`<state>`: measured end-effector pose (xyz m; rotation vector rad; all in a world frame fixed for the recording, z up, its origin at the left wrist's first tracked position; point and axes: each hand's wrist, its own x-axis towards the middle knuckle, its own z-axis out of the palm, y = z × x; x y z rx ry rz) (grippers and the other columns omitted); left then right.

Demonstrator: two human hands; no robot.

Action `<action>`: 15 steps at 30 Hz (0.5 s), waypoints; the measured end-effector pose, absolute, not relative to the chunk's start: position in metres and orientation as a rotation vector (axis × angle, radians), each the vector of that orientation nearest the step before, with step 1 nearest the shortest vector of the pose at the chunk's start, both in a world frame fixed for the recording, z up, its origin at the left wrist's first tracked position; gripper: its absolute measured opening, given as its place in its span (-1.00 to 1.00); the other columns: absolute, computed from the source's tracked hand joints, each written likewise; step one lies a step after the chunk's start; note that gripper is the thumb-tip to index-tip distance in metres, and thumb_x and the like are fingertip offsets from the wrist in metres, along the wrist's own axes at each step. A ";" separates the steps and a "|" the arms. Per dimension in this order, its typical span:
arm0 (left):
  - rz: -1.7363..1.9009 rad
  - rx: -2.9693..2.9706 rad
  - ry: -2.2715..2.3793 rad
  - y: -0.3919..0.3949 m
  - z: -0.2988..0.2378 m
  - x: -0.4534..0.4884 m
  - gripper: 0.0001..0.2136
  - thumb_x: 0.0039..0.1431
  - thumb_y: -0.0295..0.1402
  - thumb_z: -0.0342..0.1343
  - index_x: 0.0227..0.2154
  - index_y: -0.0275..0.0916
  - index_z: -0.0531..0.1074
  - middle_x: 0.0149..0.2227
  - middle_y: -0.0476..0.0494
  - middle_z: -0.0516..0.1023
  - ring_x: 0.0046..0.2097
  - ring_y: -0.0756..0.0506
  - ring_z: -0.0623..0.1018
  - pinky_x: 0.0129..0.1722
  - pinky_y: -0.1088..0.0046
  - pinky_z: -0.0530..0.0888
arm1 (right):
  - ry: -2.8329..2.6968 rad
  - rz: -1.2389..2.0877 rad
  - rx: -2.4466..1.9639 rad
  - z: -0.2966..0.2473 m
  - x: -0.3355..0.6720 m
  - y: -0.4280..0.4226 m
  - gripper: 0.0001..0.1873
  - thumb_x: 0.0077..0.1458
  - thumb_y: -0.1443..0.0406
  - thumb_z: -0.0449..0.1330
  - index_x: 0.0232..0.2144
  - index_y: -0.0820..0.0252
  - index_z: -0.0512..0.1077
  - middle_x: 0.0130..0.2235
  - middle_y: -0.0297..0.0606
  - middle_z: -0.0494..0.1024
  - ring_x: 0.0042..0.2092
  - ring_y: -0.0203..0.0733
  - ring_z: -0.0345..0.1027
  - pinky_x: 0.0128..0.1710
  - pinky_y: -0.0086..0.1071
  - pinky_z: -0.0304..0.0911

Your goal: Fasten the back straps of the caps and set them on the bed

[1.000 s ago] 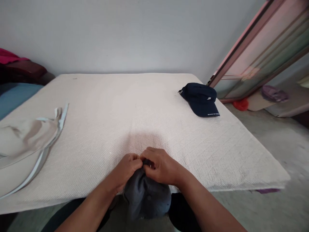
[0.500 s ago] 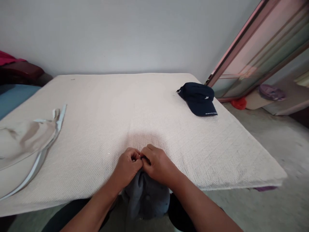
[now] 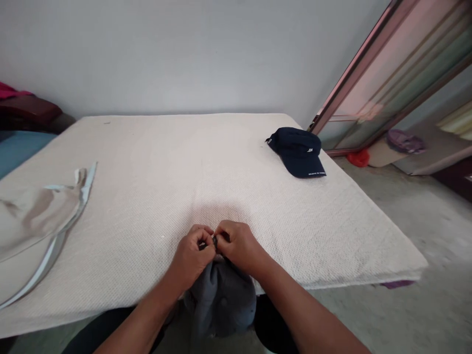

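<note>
A grey-blue cap [image 3: 221,300] hangs over the near edge of the white textured mattress [image 3: 184,167], crown toward me. My left hand [image 3: 193,258] and my right hand [image 3: 239,248] meet at its back edge, fingers pinched together on a small dark part of the cap, likely its strap or buckle. Both hands are closed on it; what lies between the fingertips is mostly hidden.
A navy cap [image 3: 299,151] lies at the mattress's far right. A beige garment with pale straps [image 3: 40,221] lies at the left edge. A leaning framed glass panel [image 3: 387,78] stands to the right, over a concrete floor [image 3: 424,275]. Dark and blue furniture [image 3: 22,128] sits at far left.
Both hands have shifted slightly forward and up along the cap's back edge, still pinched together. The view has drifted a little to the right.
</note>
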<state>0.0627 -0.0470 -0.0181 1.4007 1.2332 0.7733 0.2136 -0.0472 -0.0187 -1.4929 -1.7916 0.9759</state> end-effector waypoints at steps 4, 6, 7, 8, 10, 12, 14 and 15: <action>0.838 1.097 1.154 -0.045 -0.014 0.063 -0.88 -0.09 -0.49 0.07 -0.64 -0.26 0.26 -0.21 -0.08 0.36 -0.30 -0.01 0.36 -0.32 0.47 0.27 | -1.656 1.139 -1.398 -0.010 0.221 -0.048 -0.91 0.04 0.39 0.08 -0.43 0.21 0.39 -0.48 -0.37 0.40 -0.44 -0.36 0.20 -0.45 -0.47 0.05; 0.855 0.958 1.095 -0.045 -0.013 0.064 -0.87 -0.08 -0.49 0.09 -0.63 -0.27 0.26 -0.21 -0.06 0.35 -0.36 0.02 0.34 -0.38 0.49 0.27 | -1.621 1.217 -1.352 -0.007 0.224 -0.048 -0.91 0.08 0.34 0.09 -0.40 0.20 0.39 -0.45 -0.36 0.41 -0.41 -0.34 0.21 -0.43 -0.46 0.08; 0.864 0.897 1.061 -0.046 -0.013 0.064 -0.87 -0.07 -0.50 0.09 -0.63 -0.27 0.26 -0.21 -0.05 0.35 -0.36 0.03 0.34 -0.39 0.50 0.27 | -1.610 1.255 -1.337 -0.007 0.226 -0.048 -0.92 0.08 0.33 0.10 -0.40 0.21 0.39 -0.43 -0.35 0.42 -0.39 -0.34 0.22 -0.42 -0.45 0.09; 0.871 0.841 1.025 -0.046 -0.013 0.064 -0.87 -0.07 -0.50 0.10 -0.63 -0.27 0.27 -0.21 -0.05 0.35 -0.36 0.03 0.34 -0.39 0.50 0.28 | -1.599 1.293 -1.323 -0.007 0.228 -0.047 -0.92 0.07 0.32 0.11 -0.40 0.22 0.40 -0.43 -0.34 0.42 -0.38 -0.33 0.22 -0.41 -0.45 0.10; 0.886 0.755 0.950 -0.047 -0.013 0.063 -0.87 -0.06 -0.50 0.10 -0.62 -0.28 0.29 -0.21 -0.06 0.34 -0.34 0.02 0.36 -0.37 0.51 0.30 | -1.557 1.398 -1.268 -0.008 0.231 -0.046 -0.90 0.07 0.30 0.14 -0.41 0.24 0.40 -0.42 -0.32 0.41 -0.37 -0.31 0.23 -0.40 -0.43 0.10; 0.893 0.712 0.894 -0.047 -0.014 0.061 -0.89 -0.05 -0.51 0.08 -0.61 -0.29 0.31 -0.22 -0.06 0.35 -0.32 0.02 0.37 -0.36 0.52 0.31 | -1.467 1.563 -1.156 -0.010 0.234 -0.045 -0.86 0.06 0.26 0.16 -0.37 0.25 0.40 -0.41 -0.31 0.41 -0.37 -0.30 0.24 -0.39 -0.41 0.12; 0.886 0.700 0.865 -0.047 -0.014 0.059 -0.91 -0.05 -0.53 0.07 -0.60 -0.29 0.34 -0.23 -0.07 0.35 -0.32 0.01 0.38 -0.35 0.52 0.32 | -1.323 1.742 -1.023 -0.011 0.236 -0.044 -0.81 0.02 0.24 0.21 -0.32 0.25 0.39 -0.39 -0.30 0.42 -0.36 -0.30 0.28 -0.35 -0.39 0.15; 0.878 0.695 0.854 -0.046 -0.013 0.058 -0.91 -0.06 -0.54 0.07 -0.59 -0.30 0.35 -0.23 -0.08 0.36 -0.31 0.00 0.39 -0.34 0.51 0.33 | -1.242 1.808 -0.977 -0.011 0.236 -0.045 -0.79 0.00 0.24 0.23 -0.31 0.25 0.39 -0.38 -0.30 0.42 -0.36 -0.30 0.29 -0.33 -0.38 0.17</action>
